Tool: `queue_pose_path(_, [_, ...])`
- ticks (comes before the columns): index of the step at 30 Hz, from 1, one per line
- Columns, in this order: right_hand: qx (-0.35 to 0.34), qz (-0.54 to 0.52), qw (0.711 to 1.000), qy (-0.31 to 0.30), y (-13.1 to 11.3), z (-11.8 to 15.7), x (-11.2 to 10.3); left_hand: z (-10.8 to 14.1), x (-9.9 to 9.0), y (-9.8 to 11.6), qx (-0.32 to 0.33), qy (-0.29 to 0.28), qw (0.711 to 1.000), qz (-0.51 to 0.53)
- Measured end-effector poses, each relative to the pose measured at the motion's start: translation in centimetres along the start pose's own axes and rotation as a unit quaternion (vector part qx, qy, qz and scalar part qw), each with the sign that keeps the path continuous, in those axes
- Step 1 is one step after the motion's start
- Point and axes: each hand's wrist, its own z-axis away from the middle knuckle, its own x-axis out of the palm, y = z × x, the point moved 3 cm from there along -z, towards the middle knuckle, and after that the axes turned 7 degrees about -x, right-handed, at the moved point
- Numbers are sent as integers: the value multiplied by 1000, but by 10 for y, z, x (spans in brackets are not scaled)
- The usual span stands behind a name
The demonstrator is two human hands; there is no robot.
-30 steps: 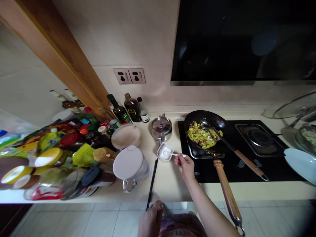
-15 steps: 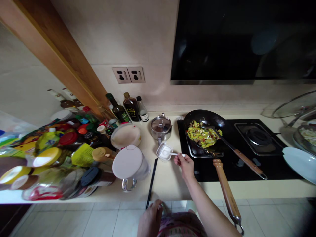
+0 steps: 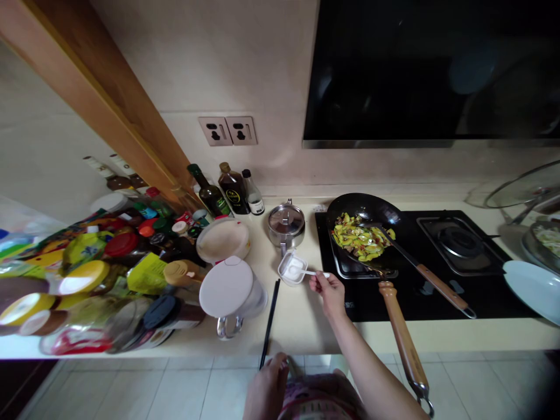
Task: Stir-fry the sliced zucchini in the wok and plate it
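My right hand (image 3: 329, 291) pinches the handle of a small white spoon (image 3: 314, 273). The spoon's bowl end rests inside a small clear square container (image 3: 286, 279) of white powder on the counter. Low in the picture, my left hand (image 3: 268, 385) is at the counter's front edge with its fingers curled; what they close on is hidden. The lower end of the black chopsticks (image 3: 270, 324) reaches that hand, and I cannot tell whether it grips them. On the hob stands a black wok (image 3: 363, 204) with sliced yellow-green food (image 3: 361, 239).
A spatula (image 3: 440, 286) leans in the wok, whose wooden handle (image 3: 400, 332) juts over the front edge. A lidded steel pot (image 3: 286, 227) stands behind the container. Left are a white-lidded jug (image 3: 227, 289), bottles (image 3: 234, 189) and crowded jars. A pale plate (image 3: 531, 291) lies right.
The view shifts very slightly. My right hand and the spoon stay almost in place at the container, and my left hand hardly moves.
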Motion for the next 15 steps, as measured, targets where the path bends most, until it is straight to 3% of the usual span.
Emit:
queue_pose_path(9, [-4,6,1000,9,-1,0,-1,-1,-1,0,-3,-19,1000,9])
queue_pose_path(15, [-4,4,1000,10,-2,0,-1,0,-1,2,7,1,1000,2])
